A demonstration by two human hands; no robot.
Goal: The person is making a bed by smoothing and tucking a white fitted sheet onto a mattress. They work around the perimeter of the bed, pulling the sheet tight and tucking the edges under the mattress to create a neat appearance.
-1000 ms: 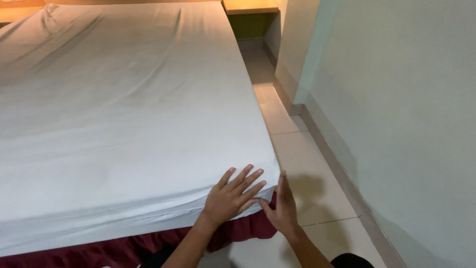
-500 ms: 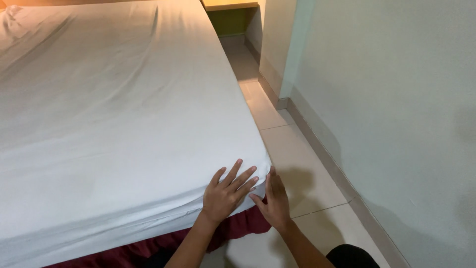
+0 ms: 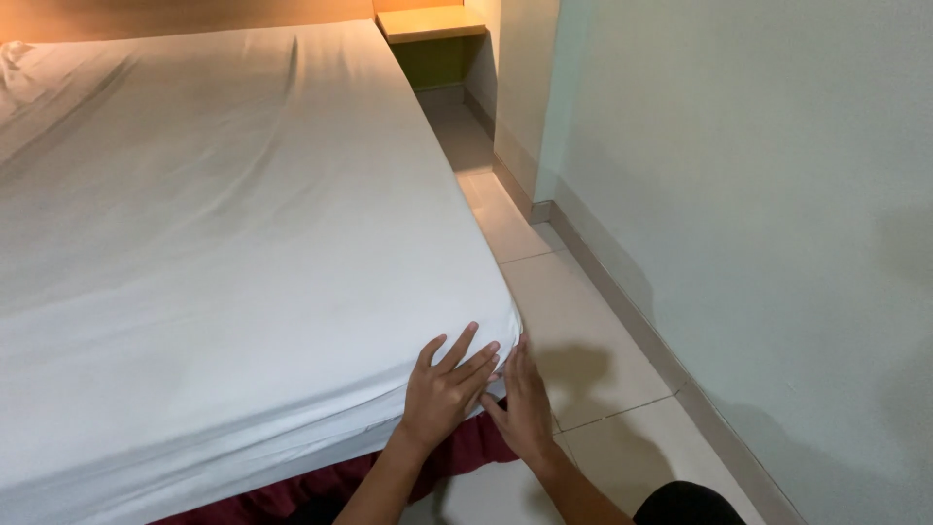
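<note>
White fitted sheet (image 3: 243, 224) covers the whole mattress and is drawn down over its near right corner, where both hands work. It looks like thin, soft cloth: light, limp, easily creased, with shallow wrinkles running across the top and a slight pucker along the near edge. Such fabric should slide readily over the mattress and will not hold a shape by itself, so a flat palm smooths it while a pinch at the hem would be the surer way to pull it. The best hold is probably low on the corner, where the cloth wraps under; that underside is hidden from the head view.

Left hand (image 3: 442, 389) lies flat on the sheet at the near edge, just beside the corner, fingers spread apart and pressing on the cloth, gripping nothing. Right hand (image 3: 525, 408) stands edge-on against the corner's side face, fingers straight and together, touching the sheet but not closed on it.

Below the near edge a dark red bed skirt (image 3: 321, 481) shows. To the right lie pale floor tiles (image 3: 573, 321), then a light wall (image 3: 758, 214). A wooden bedside shelf (image 3: 428, 21) sits at the far right corner of the bed.
</note>
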